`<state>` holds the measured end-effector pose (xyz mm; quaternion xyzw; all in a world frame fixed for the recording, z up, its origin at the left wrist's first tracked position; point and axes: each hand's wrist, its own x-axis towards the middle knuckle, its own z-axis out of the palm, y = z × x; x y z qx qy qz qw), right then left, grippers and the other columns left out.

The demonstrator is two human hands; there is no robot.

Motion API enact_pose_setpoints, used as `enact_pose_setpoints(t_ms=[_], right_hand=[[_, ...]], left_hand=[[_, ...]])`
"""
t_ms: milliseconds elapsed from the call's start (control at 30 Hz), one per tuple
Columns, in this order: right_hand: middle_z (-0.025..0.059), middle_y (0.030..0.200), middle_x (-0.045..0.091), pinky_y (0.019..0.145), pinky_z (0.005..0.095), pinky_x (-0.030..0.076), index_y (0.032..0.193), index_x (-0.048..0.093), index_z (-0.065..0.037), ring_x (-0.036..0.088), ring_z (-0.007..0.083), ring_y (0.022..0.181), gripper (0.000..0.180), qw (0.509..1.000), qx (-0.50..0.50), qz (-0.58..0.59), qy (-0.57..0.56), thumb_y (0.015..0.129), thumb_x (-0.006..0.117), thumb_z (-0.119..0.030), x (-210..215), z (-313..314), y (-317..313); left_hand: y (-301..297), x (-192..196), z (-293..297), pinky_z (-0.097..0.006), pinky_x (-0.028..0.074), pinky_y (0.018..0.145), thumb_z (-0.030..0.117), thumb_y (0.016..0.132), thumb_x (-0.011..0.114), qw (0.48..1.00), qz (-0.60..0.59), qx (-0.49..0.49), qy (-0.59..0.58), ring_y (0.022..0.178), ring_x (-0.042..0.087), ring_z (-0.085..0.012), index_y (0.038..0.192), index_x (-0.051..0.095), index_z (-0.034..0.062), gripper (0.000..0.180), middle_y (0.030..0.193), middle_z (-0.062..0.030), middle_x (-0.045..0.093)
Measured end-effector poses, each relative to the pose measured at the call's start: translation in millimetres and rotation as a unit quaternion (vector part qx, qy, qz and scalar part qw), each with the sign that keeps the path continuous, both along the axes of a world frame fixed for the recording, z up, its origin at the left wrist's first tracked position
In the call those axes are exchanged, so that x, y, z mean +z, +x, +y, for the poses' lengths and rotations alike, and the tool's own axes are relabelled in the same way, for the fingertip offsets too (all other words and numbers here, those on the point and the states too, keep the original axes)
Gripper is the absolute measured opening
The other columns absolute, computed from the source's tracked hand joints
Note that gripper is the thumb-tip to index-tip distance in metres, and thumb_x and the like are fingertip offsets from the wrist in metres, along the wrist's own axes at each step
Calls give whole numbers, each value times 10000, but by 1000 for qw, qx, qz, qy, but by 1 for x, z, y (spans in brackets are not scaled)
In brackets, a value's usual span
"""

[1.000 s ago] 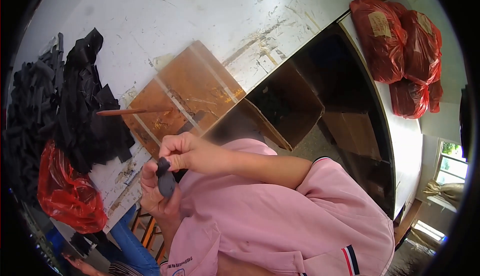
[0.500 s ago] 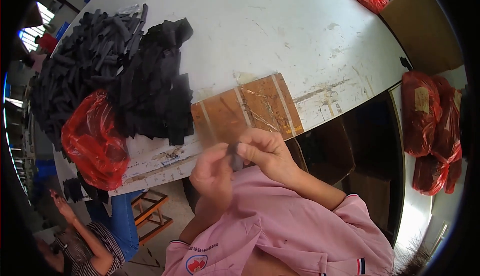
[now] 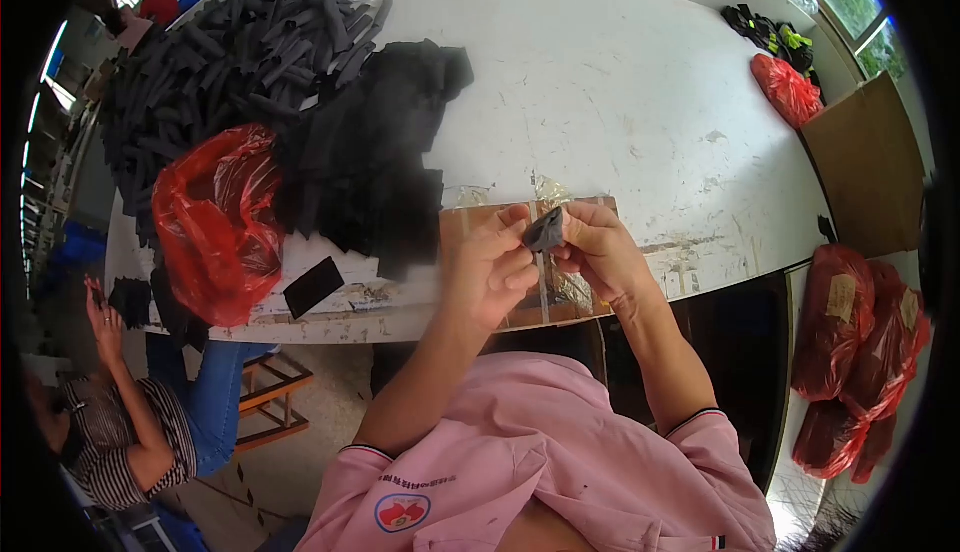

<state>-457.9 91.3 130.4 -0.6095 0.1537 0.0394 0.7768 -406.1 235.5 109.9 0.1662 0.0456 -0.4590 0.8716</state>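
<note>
Head — red bag (image 3: pixel 222 230) — fabric (image 3: pixel 543 233) in fingers (image 3: pixel 592 216)

Dark piece (image 3: pixel 544 232) partly hidden by right grip (image 3: pixel 610 257), black cloth stack (image 3: pixel 375 147) blurred, co-worker (image 3: pixel 130 437) cut off at left

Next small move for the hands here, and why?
Probably ease the left hand and right hand slightly apart to straighten the dark grey piece. Both appear to pinch it at the fingertips, on opposite sides, and it looks bunched rather than flat. How it is folded inside can't be told from this view.
</note>
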Motion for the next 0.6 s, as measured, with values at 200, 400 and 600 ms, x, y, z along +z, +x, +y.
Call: enact_pose_setpoints(t_ms=[200, 400, 600], right_hand=[[-15, 603, 465, 442, 179, 303, 740, 543, -42, 390, 47, 501, 218, 998, -40, -35, 33, 839, 516, -234, -3, 8, 12], [18, 634, 507, 435, 177, 309, 748, 532, -37, 406, 69, 488, 170, 991, -85, -85, 61, 824, 523, -189, -10, 10, 2], [54, 683, 479, 429, 191, 342, 758, 500, -9, 399, 88, 496, 110, 990, -64, -90, 92, 768, 529, -115, -13, 9, 5]], left_hand=[[1, 4, 3, -198, 391, 483, 41, 837, 460, 986, -91, 106, 94, 447, 405, -64, 1002, 483, 18, 168, 811, -83, 589], [3, -42, 126, -452, 207, 949, 290, 821, 514, 265, -510, 350, 739, 1167, 269, -350, 1254, 300, -14, 571, 1283, -228, 249], [42, -107, 151, -605, 134, 919, 672, 622, 548, 243, -388, 123, 880, 1206, 133, -500, 1350, 115, 135, 1003, 1303, -312, 134]])
